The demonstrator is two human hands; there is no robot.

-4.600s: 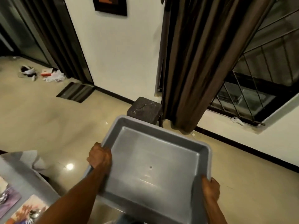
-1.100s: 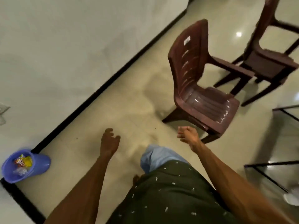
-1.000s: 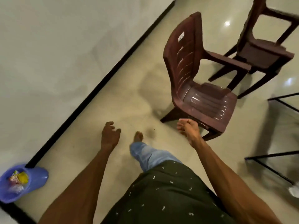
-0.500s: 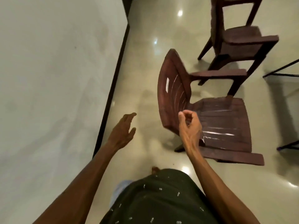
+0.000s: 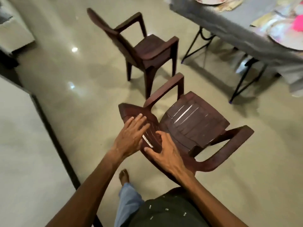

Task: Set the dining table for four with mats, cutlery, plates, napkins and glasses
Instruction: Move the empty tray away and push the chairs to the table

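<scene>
My left hand [image 5: 131, 136] lies with straight fingers on the top of the backrest of the near brown plastic chair [image 5: 193, 122]. My right hand [image 5: 165, 153] grips the same backrest just beside it, thumb behind and fingers curled over the front. The dining table [image 5: 246, 35], under a grey cloth, fills the upper right. It carries patterned mats, a plate [image 5: 285, 36] and a pink napkin [image 5: 297, 22], all blurred. Another plate [image 5: 209, 0] shows at the top edge.
A second brown chair [image 5: 152, 46] stands beyond the near one, facing the table. A pale wall with a black skirting [image 5: 54, 133] runs along my left. The table's black folding legs [image 5: 242, 86] stand to the right of the chairs on a glossy tiled floor.
The grey tray I carried is gone from my hands. I have turned towards the table, and both hands have come down onto the near chair's backrest.
</scene>
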